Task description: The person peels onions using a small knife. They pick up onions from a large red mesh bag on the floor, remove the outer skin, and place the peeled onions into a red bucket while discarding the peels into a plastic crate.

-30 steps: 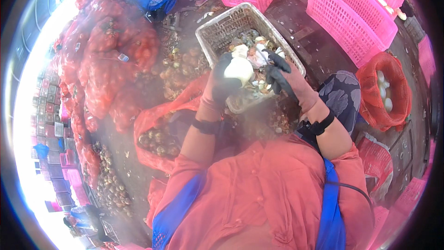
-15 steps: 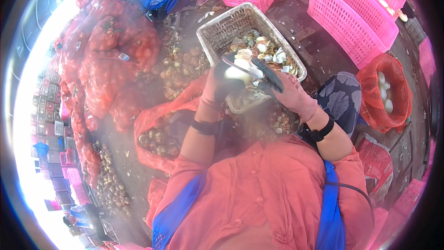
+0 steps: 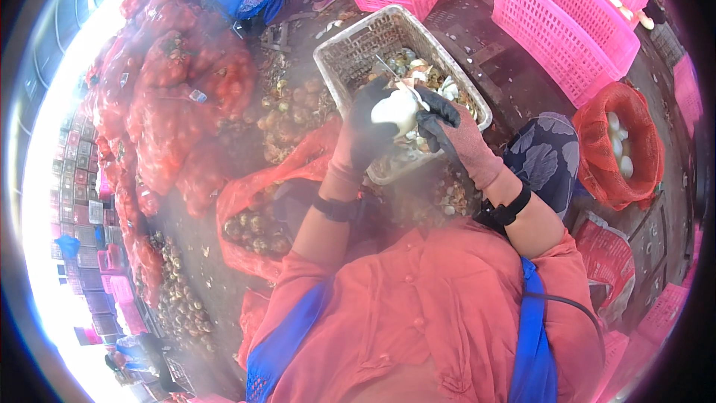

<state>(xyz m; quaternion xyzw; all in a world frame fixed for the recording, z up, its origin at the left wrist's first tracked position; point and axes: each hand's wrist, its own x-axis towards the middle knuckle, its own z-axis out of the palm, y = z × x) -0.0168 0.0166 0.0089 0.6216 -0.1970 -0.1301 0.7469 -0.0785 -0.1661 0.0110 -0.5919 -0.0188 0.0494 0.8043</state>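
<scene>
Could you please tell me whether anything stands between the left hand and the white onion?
Nothing visible does: the gloved left hand grips the white onion over the off-white basket, with the right hand close at the onion's right.

There is one grey basket (image 3: 358,48). Over it are two gloved hands, the left (image 3: 365,127) and the right (image 3: 468,142), with one peeled onion (image 3: 394,110). Two black wristbands (image 3: 514,205) lie below the basket. To its right are one round red net bag (image 3: 593,172), with at least three white onions (image 3: 626,167) inside, and, higher up, one wide-open pink crate (image 3: 563,37).
</scene>
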